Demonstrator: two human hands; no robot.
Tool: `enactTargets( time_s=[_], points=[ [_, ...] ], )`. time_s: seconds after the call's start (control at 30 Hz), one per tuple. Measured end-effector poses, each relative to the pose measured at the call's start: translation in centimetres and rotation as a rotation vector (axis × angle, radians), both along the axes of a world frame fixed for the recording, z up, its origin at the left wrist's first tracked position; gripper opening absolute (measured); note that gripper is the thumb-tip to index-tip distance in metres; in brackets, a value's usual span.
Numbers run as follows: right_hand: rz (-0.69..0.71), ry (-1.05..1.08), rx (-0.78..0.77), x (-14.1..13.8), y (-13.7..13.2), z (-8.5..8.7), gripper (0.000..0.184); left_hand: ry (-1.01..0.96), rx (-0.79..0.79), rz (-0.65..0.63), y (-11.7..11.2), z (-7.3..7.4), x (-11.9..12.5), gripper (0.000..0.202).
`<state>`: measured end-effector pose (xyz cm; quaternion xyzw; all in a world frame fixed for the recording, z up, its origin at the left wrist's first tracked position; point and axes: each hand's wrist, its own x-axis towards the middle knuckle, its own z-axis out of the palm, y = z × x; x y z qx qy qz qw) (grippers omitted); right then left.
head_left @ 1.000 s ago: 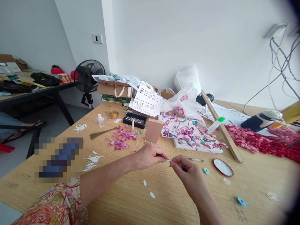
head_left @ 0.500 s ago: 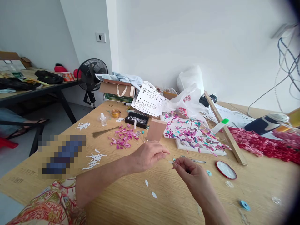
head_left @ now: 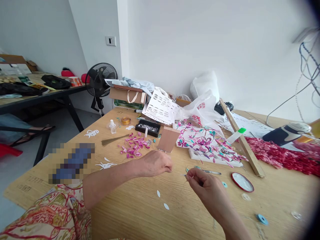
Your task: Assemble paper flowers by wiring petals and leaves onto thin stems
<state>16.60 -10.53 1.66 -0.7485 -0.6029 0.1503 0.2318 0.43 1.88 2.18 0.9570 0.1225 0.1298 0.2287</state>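
While the right hand (head_left: 207, 187) pinched a small pale piece (head_left: 184, 175) with its thumb and first finger, the left hand (head_left: 157, 163) was apart from it, with its fingers curled in. I could not tell if the left hand had anything in it. The small pale piece stuck out from the right hand's fingertips toward the left hand, just above the wooden table (head_left: 132, 211).

Two white leaf shapes (head_left: 158, 193) lay on the table, below the gap between the hands. A thin metal tool (head_left: 212, 172) lay just past the right hand. To the right of that hand were a round white thing with a red edge (head_left: 242, 182) and, nearer, a blue spool (head_left: 262, 219).

Behind the left hand stood a block of wood (head_left: 169, 140), and pink petals (head_left: 134, 146) lay in a loose heap to the left of the block. A black tray (head_left: 153, 134) sat behind the petals. Pink and green flowers (head_left: 197, 137) were spread over a white board (head_left: 197, 156), right of the block.
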Motion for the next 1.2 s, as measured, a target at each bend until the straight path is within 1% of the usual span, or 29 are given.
enactTargets(
  time_s=[0.1,0.17,0.2,0.23,0.27,0.33,0.4,0.43,0.5,0.57,0.63,0.8,1.0,1.2],
  points=[
    [-0.022,-0.053,0.022,0.1,-0.1,0.5,0.020,0.037,0.082,0.093,1.3,-0.1,-1.2,0.015],
    [-0.041,-0.051,0.037,0.3,-0.2,0.7,0.020,0.056,0.115,0.209,1.9,0.3,-2.0,0.017],
    [-0.048,-0.043,0.041,0.3,-0.3,0.7,0.020,0.022,0.119,0.258,1.9,0.7,-2.3,0.016],
    [-0.049,-0.030,0.041,0.4,-0.3,0.8,0.021,-0.062,0.113,0.308,1.6,1.1,-2.5,0.015],
    [-0.045,-0.017,0.038,0.3,-0.3,0.7,0.021,-0.186,0.085,0.343,1.0,1.6,-2.5,0.014],
    [-0.036,-0.006,0.035,0.2,-0.2,0.6,0.023,-0.385,0.008,0.314,-0.8,2.3,-2.2,0.018],
    [-0.023,-0.012,0.048,-0.1,-0.1,0.5,0.025,-0.419,-0.051,0.210,-2.8,2.4,-1.4,0.022],
    [-0.017,-0.017,0.059,-0.2,-0.1,0.4,0.025,-0.384,-0.071,0.157,-3.6,2.2,-0.8,0.022],
    [-0.001,-0.021,0.074,-0.3,-0.1,0.4,0.025,-0.297,-0.085,0.118,-4.3,1.5,0.3,0.024],
    [0.011,-0.014,0.072,-0.3,-0.2,0.4,0.025,-0.202,-0.101,0.126,-4.2,0.7,1.1,0.023],
    [0.014,-0.003,0.064,-0.2,-0.3,0.5,0.025,-0.168,-0.145,0.140,-3.7,0.0,1.7,0.021],
    [0.008,0.039,0.072,-0.1,-0.2,0.0,0.025,-0.202,-0.329,0.141,-3.1,-0.8,2.0,0.015],
    [0.000,0.072,0.063,-0.1,-0.1,-0.4,0.024,-0.274,-0.513,0.239,-3.2,-1.9,2.3,0.009],
    [-0.016,0.102,0.086,-0.5,0.0,-0.6,0.027,-0.288,-0.698,0.313,-3.4,-2.5,2.4,0.012]
  ],
)
